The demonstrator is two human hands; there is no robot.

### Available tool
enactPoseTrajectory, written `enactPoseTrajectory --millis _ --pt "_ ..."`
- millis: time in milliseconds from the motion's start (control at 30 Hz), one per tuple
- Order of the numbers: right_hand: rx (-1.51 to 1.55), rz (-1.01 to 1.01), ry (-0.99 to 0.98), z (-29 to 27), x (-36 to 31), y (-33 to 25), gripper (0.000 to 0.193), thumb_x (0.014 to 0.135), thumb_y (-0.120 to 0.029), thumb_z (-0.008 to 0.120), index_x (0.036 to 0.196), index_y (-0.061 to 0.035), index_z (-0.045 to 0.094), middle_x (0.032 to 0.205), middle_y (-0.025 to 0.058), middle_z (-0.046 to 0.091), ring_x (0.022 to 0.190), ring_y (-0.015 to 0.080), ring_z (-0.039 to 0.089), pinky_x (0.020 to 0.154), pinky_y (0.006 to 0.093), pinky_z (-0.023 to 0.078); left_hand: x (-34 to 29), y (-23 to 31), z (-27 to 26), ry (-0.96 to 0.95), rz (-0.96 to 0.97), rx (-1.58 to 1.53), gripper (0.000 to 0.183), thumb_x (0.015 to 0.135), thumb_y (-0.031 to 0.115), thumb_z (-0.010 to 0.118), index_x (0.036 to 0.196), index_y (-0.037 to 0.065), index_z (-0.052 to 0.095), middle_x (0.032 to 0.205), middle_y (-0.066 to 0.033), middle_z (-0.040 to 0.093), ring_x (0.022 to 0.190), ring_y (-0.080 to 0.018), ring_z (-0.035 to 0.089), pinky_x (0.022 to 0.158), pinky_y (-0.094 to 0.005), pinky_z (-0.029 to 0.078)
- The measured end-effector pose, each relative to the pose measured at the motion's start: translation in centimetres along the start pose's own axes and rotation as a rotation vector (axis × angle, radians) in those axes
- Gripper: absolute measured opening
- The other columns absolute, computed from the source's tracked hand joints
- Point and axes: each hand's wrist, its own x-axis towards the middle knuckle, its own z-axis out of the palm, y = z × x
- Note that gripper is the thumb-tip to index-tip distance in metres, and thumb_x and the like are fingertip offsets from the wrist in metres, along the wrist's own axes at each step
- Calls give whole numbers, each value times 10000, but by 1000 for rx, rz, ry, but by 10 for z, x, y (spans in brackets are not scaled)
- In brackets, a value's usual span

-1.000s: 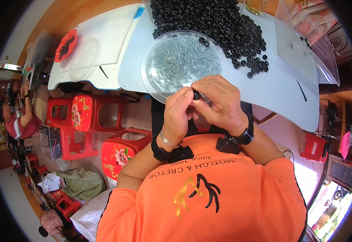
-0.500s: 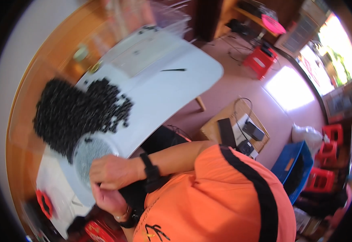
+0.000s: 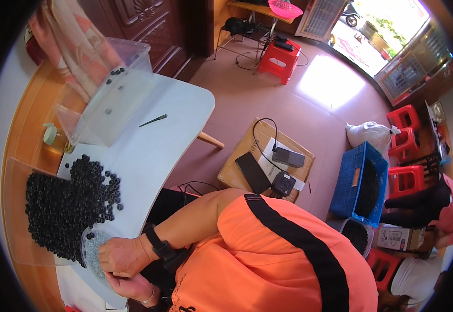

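Note:
My right hand (image 3: 123, 256) and my left hand (image 3: 132, 286) are pressed together at the table's near edge, both with curled fingers. What they hold, if anything, is hidden behind the knuckles. Right beside them, partly covered by the right hand, is a round clear dish (image 3: 92, 250) full of tiny pale beads, with a few black pieces on top. Beyond the dish spreads a heap of small black ring-like beads (image 3: 65, 208), partly inside a clear plastic tray (image 3: 16, 208) and spilling onto the white table (image 3: 156, 151).
A clear bin (image 3: 94, 122) with a few black beads stands at the table's far end, near a thin dark tool (image 3: 153, 120) and a small jar (image 3: 52, 136). To the right are a cardboard box (image 3: 226, 171) bearing devices, a blue crate (image 3: 348, 182) and red stools (image 3: 405, 179).
The view has swung to the right, so the table sits further left and more floor shows. My hands stay together by the dish.

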Motion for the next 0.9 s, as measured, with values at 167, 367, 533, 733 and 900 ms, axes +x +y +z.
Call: enactPoseTrajectory --millis 167,367,533,733,900 --pt "-3 37 17 -7 -4 -3 142 682 -190 605 706 -67 539 735 50 532 732 256 518 605 364 433 -5 -4 -7 -59 145 343 374 1028 244 331 1228 -27 492 1179 -112 498 1120 -187 484 976 -332 381" --pt "77 160 57 -12 -1 -12 134 655 -172 628 725 -84 556 750 41 534 777 261 534 615 374 449 2 7 -6 -232 -188 -341 384 1031 269 332 1244 -16 478 1231 -103 487 1180 -202 460 1019 -357 357" --pt "110 206 9 -15 2 -27 123 658 -157 619 749 -96 564 771 41 540 786 270 543 626 381 466 -13 9 -15 -278 -126 -318 398 1028 289 325 1238 -10 482 1256 -108 486 1206 -205 449 1051 -365 328" --pt "151 305 -125 -32 1 -39 156 670 -153 631 820 -120 602 798 36 585 793 268 588 632 387 495 -43 9 25 -29 -97 -424 400 1018 266 285 1200 -3 518 1206 -104 540 1168 -220 492 1036 -392 362" --pt "171 380 -206 -36 7 -51 224 682 -106 664 904 -141 667 786 17 626 750 234 610 640 336 508 -50 2 11 -159 76 -433 327 1021 234 311 1093 10 538 1036 -50 562 1012 -172 523 944 -354 399"
